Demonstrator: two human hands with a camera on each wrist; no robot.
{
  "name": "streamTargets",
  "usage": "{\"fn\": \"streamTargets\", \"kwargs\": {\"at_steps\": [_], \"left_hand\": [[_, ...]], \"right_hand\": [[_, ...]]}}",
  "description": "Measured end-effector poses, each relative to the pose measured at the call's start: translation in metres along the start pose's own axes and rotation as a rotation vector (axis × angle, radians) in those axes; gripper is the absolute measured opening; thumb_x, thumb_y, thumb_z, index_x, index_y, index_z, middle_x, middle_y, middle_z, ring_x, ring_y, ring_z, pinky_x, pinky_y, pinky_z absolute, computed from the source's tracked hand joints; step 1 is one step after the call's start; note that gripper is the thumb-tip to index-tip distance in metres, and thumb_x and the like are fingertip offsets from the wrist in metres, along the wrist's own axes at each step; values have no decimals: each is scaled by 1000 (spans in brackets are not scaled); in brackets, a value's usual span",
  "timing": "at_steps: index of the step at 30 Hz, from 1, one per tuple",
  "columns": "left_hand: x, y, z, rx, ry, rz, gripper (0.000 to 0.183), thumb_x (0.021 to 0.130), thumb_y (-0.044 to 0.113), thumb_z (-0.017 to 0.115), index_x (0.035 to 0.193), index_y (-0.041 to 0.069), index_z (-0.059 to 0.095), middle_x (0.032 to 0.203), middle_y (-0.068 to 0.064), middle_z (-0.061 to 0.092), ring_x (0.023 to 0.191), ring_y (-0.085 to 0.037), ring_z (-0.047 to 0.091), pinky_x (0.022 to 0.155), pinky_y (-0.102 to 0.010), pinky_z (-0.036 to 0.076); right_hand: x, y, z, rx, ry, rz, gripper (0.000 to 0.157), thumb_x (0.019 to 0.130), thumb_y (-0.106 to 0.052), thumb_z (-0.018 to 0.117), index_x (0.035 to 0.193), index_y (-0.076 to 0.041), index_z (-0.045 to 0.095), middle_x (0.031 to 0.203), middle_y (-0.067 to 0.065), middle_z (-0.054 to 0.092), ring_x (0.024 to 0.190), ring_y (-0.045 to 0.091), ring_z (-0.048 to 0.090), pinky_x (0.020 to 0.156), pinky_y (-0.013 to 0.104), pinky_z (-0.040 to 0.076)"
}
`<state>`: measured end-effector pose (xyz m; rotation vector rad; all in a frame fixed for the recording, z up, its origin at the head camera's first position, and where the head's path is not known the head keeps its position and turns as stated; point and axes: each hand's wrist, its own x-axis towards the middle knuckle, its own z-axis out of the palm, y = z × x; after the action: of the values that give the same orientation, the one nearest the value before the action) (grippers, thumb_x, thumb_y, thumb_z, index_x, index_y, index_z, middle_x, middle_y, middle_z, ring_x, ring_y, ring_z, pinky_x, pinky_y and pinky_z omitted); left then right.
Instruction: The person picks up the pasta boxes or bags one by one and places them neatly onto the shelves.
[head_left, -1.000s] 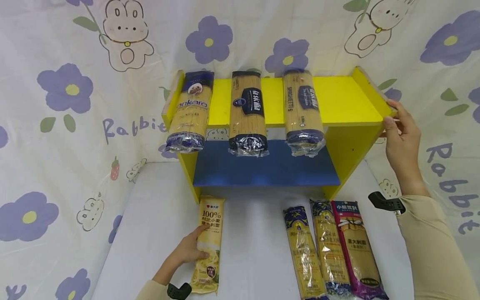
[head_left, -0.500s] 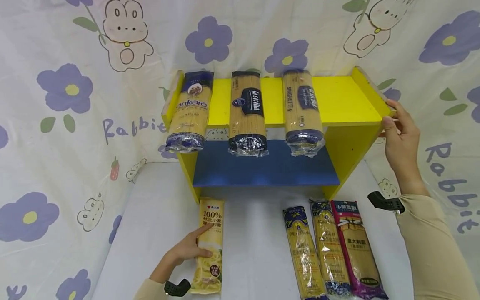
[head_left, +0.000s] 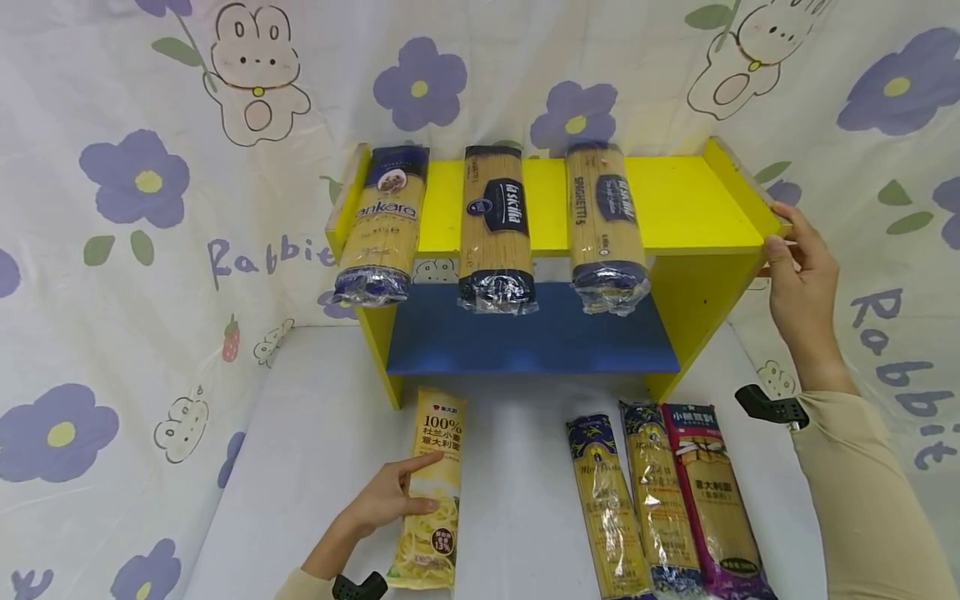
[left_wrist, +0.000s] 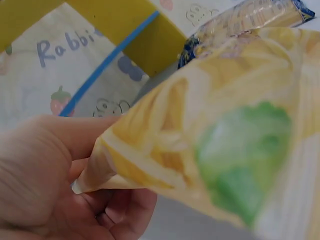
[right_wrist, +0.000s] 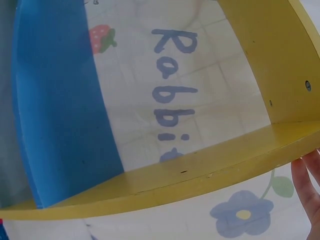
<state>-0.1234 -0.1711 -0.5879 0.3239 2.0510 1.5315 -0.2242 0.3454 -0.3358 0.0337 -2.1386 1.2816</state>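
A pale yellow pasta bag [head_left: 427, 546], printed with noodles and "100%", is gripped at its left edge by my left hand [head_left: 384, 502]. In the left wrist view the thumb lies on one side of the bag [left_wrist: 200, 145] and the curled fingers on the other. My right hand [head_left: 808, 292] holds the upper right corner of a yellow shelf unit [head_left: 690, 200], thumb in front; the fingers behind are partly hidden. Only fingertips of the right hand [right_wrist: 307, 185] show at the edge in the right wrist view.
Three spaghetti packs lie on the top board: an "ankara" pack [head_left: 382, 225] and two "la sicilia" packs, one central [head_left: 495, 225], one right [head_left: 607, 225]. Below is a blue board [head_left: 532, 329]. Three more packs, including a red-purple one [head_left: 720, 500], lie right on the white table [head_left: 517, 500].
My left hand and the yellow pasta bag have shifted a little to the right, and the bag's printed front has turned slightly. The right hand stays on the shelf corner.
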Motion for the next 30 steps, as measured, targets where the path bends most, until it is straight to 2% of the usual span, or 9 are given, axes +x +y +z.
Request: {"fn": "streamTargets", "kwargs": {"at_steps": [5, 6, 8, 12, 14, 15, 19, 25, 30], "left_hand": [[-1, 15, 4, 21, -57, 89, 75, 86, 22, 77, 151, 18, 41, 159, -6, 38, 144, -37, 37, 116, -59, 32], [-1, 18, 5, 27, -67, 107, 74, 87, 22, 77, 151, 19, 42, 159, -5, 38, 152, -34, 23, 118, -59, 29], [-1, 24, 6, 51, -84, 139, 72, 87, 22, 76, 151, 20, 43, 158, -3, 41, 138, -29, 45, 113, -49, 39], [-2, 35, 10, 78, -108, 176, 69, 88, 24, 76, 149, 22, 45, 156, 0, 43, 117, -19, 51, 92, -29, 43], [-2, 39, 13, 71, -120, 179, 69, 87, 24, 77, 149, 22, 45, 156, 1, 44, 122, -21, 52, 98, -32, 44], [-3, 41, 14, 63, -126, 172, 70, 86, 24, 77, 149, 22, 46, 156, 2, 44, 138, -23, 43, 107, -38, 41], [-5, 47, 19, 76, -157, 175, 72, 85, 25, 79, 148, 22, 46, 155, 4, 45, 149, -27, 34, 120, -55, 29], [-9, 61, 25, 54, -231, 234, 70, 87, 22, 77, 149, 22, 46, 155, -3, 46, 130, -17, 56, 101, -30, 52], [-14, 80, 28, -27, -305, 229, 70, 86, 22, 78, 148, 26, 47, 148, -13, 51, 107, -9, 66, 84, -29, 60]], "right_hand": [[5, 14, 0, -29, 4, 10, 39, 104, -24, 51, 143, -30, 53, 110, -24, 54, 91, 0, 56, 76, 4, 49], [6, 17, 0, -33, 5, 11, 39, 104, -25, 51, 143, -31, 53, 110, -24, 54, 92, 0, 56, 76, 4, 49], [6, 20, 0, -37, 5, 13, 39, 104, -25, 51, 142, -32, 53, 110, -24, 54, 92, 0, 56, 76, 4, 49], [3, 10, 0, -27, 0, 14, 39, 104, -24, 51, 142, -30, 54, 110, -24, 54, 91, 1, 56, 76, 4, 49], [2, 6, 1, -21, -1, 11, 39, 104, -23, 51, 142, -29, 54, 109, -24, 54, 91, 1, 56, 75, 4, 49], [2, 6, 1, -19, 1, 11, 39, 104, -23, 51, 142, -29, 54, 109, -23, 54, 91, 1, 56, 75, 4, 49], [4, 13, 1, -30, 8, 15, 39, 104, -24, 51, 142, -30, 54, 109, -23, 54, 91, 1, 56, 75, 3, 48], [7, 22, 1, -35, 14, 34, 39, 104, -25, 51, 142, -31, 54, 110, -23, 54, 90, 1, 56, 74, 3, 48], [5, 20, 1, -32, 8, 40, 39, 104, -25, 51, 142, -31, 54, 110, -23, 54, 91, 0, 56, 74, 3, 48]]}}
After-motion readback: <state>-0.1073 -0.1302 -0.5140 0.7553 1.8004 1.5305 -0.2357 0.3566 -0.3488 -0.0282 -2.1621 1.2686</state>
